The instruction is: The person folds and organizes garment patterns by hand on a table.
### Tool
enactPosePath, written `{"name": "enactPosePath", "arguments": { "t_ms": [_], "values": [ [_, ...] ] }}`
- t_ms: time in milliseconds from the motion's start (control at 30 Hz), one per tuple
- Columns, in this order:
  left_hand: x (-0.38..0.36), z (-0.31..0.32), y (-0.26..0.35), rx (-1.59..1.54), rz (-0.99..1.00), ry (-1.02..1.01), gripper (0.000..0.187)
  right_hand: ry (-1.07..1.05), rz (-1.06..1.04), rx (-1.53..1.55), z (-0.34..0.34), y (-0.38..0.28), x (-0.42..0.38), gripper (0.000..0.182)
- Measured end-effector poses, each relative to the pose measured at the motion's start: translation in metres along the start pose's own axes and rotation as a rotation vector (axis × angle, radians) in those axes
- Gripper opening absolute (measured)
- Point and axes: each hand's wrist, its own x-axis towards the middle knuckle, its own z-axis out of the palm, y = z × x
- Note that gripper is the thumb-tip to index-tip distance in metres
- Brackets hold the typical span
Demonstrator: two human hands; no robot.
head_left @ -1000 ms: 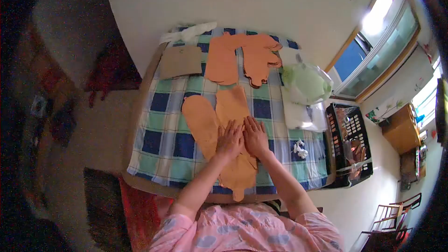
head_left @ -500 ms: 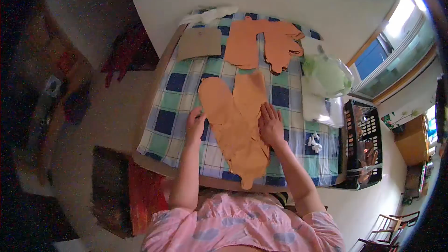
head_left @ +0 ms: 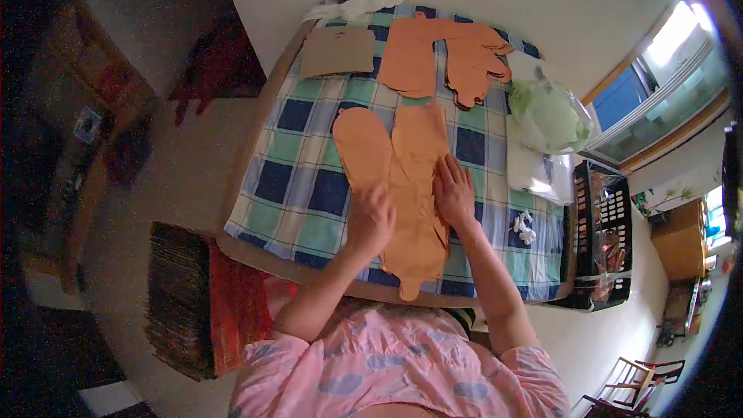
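Note:
A large flat orange-brown piece (head_left: pixel 412 178), seemingly stacked paper or card, lies on the checked cloth in front of me. It has two long lobes at the far end, creases across the middle and a narrow tab at the near end. My left hand (head_left: pixel 373 215) rests over its left edge with the fingers curled together; what is under the fingertips is hidden. Along the right edge my right hand (head_left: pixel 454 193) lies flat, fingers extended and slightly apart.
Similar orange cut-out pieces (head_left: pixel 410 58) and a grey-brown sheet (head_left: pixel 337 53) lie at the far side. To the right are a pale green plastic bag (head_left: pixel 549 120), a small white bundle (head_left: pixel 524 228) and a black crate (head_left: pixel 600 236). Stacked dark sheets (head_left: pixel 179 298) stand lower left.
My left hand has moved right, from beside the orange-brown piece onto its left part, and its fingers are curled. My right hand stays at the right edge. The view has shifted slightly.

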Motion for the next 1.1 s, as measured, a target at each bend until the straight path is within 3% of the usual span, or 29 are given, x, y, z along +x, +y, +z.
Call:
{"name": "enactPosePath", "arguments": {
  "t_ms": [133,333,533,633,733,933,1033,1100],
  "values": [
    [-0.037,0.016,0.015,0.043,-0.003,-0.181,0.048,0.004,-0.011,0.017,-0.002,0.002,-0.001,0.046],
    [-0.044,0.014,0.021,0.026,0.025,-0.181,0.051,0.011,-0.022,0.020,0.002,0.004,-0.002,0.044],
    [-0.030,0.026,0.007,-0.062,0.012,-0.138,0.033,0.017,-0.021,-0.001,0.003,0.004,-0.001,0.042],
    [0.020,0.040,-0.006,-0.053,-0.082,-0.043,0.026,0.006,-0.030,-0.024,0.001,0.001,-0.002,0.042],
    [0.053,0.049,-0.012,-0.048,0.000,-0.033,0.009,-0.042,-0.017,-0.040,-0.002,0.000,0.000,0.045],
    [0.060,0.056,-0.013,0.043,0.001,-0.091,0.008,-0.034,-0.015,-0.028,0.002,0.002,-0.002,0.047],
    [0.062,0.062,-0.050,0.123,-0.331,-0.008,0.008,0.028,-0.045,-0.043,0.003,0.003,-0.002,0.043],
    [0.073,-0.013,-0.075,-0.426,-0.708,0.106,0.009,0.056,-0.046,-0.048,0.006,0.004,-0.003,0.041]
  ]
}}
